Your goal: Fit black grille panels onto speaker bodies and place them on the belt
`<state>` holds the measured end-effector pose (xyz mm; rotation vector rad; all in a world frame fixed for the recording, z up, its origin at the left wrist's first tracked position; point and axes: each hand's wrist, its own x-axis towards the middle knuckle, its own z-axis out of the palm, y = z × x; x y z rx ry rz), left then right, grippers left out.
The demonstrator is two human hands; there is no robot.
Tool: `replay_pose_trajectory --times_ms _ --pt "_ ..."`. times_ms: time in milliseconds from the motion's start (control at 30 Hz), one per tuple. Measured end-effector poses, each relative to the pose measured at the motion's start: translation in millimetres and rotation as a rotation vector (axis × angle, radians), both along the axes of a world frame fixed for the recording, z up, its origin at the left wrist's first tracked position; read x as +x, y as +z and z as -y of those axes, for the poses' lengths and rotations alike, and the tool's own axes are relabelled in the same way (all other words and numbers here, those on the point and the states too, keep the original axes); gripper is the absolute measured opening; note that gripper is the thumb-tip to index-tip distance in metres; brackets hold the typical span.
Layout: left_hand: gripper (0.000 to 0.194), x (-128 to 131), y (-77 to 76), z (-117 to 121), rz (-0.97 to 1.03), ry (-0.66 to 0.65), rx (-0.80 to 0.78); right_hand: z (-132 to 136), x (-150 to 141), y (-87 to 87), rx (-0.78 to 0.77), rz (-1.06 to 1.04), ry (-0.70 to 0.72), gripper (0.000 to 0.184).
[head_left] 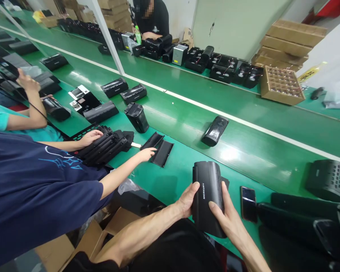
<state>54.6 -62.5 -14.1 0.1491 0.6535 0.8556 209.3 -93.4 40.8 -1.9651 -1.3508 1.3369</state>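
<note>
I hold a black curved plastic housing [208,196] with white lettering on its side, just above the near edge of the green bench [187,166]. My left hand [187,200] grips its left side with the thumb on top. My right hand [226,219] wraps round its lower right side, fingers closed on it. A dark phone [248,203] lies flat just right of my right hand.
A person in a dark blue shirt on my left touches flat black panels [158,148] and a stack of parts [104,145]. More black housings [215,130] lie on the belt. A grilled black unit [330,179] sits far right. Cardboard boxes [282,85] and another worker stand across.
</note>
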Motion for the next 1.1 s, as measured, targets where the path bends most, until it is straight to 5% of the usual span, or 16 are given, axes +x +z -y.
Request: replay_pose_trajectory --times_ms 100,267,467,533,700,833,933,1100 --pt "0.063 1 4.4 -1 -0.011 -0.061 -0.05 -5 6 -0.6 -0.058 -0.032 0.016 0.108" --pt "0.051 4 11.2 -5 -0.073 0.067 -0.053 -2 18 4.2 -0.021 -0.091 0.022 0.096" --pt "0.058 23 6.8 -7 -0.244 0.321 -0.197 39 -23 -12.7 0.291 0.066 -0.372 0.119" --pt "0.066 26 4.7 -6 -0.259 0.349 -0.206 42 -34 -19.2 0.34 0.115 -0.46 0.111" --pt "0.08 -20 4.7 -13 -0.255 0.038 -0.088 55 10 -13.1 0.254 0.029 -0.429 0.09" --pt "0.107 -76 7.9 -31 -0.339 -0.254 0.276 91 53 0.8 0.079 -0.116 -0.262 0.09" --pt "0.103 -93 12.4 -32 -0.369 -0.55 0.412 108 56 6.4 0.003 -0.195 -0.189 0.089" --pt "0.085 -95 24.7 -16 -0.52 -0.642 0.464 110 40 8.8 -0.084 -0.328 -0.27 0.078"
